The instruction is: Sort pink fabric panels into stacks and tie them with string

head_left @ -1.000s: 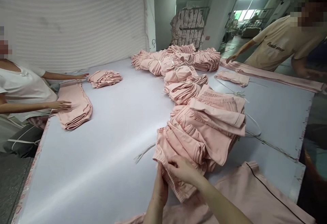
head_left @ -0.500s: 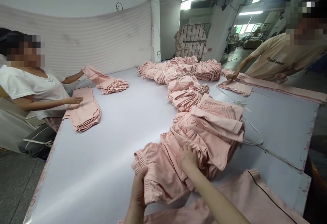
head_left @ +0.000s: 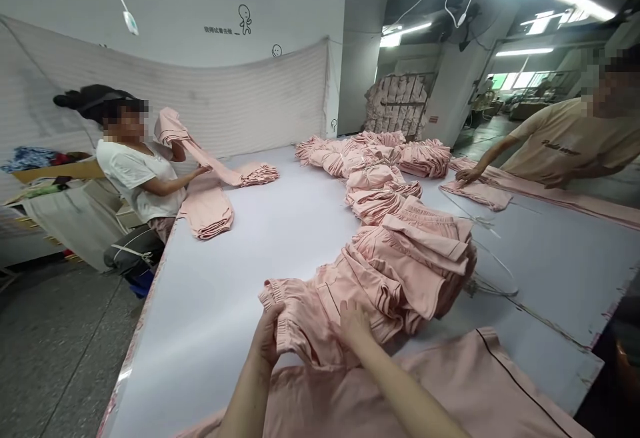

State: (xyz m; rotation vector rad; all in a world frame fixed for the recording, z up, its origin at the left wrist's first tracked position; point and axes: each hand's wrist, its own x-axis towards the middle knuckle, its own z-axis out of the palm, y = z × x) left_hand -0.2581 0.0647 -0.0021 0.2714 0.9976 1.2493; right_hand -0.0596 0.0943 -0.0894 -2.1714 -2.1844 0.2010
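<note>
My left hand (head_left: 267, 337) grips the elastic waistband of a pair of pink shorts (head_left: 305, 318) at the near edge of the white table (head_left: 240, 265). Beside it my right hand (head_left: 356, 322) pinches the same shorts at their right side. The shorts lie partly drawn off a slumped pile of pink shorts (head_left: 415, 258) just beyond my hands. A flat pink garment with dark piping (head_left: 450, 385) lies under my forearms.
A seated person in a white shirt (head_left: 135, 171) at the left lifts a pink piece over a folded stack (head_left: 207, 208). At the far right a person in a beige shirt (head_left: 565, 148) presses pink fabric. Tied pink bundles (head_left: 370, 158) and loose cords (head_left: 490, 271) lie mid-table.
My hands have pulled the shorts off the pile toward me. The view has tilted up. The person at the left has raised a pink piece.
</note>
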